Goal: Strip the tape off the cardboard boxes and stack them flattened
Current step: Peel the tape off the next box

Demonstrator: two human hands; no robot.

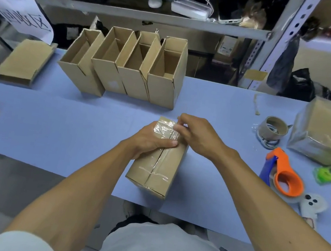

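At frame centre, a taped box (158, 160) lies on the blue table (54, 117). The left hand (152, 138) grips its top, fingers curled; the right hand (195, 133) pinches the tape (165, 125) at the far end.

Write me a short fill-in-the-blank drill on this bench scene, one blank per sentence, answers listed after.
1. The left hand and right hand both work on a box sealed with clear ____.
2. Behind that taped box stand ____ open boxes in a row.
3. The tape dispenser on the table has an ____ handle.

Answers: tape; four; orange
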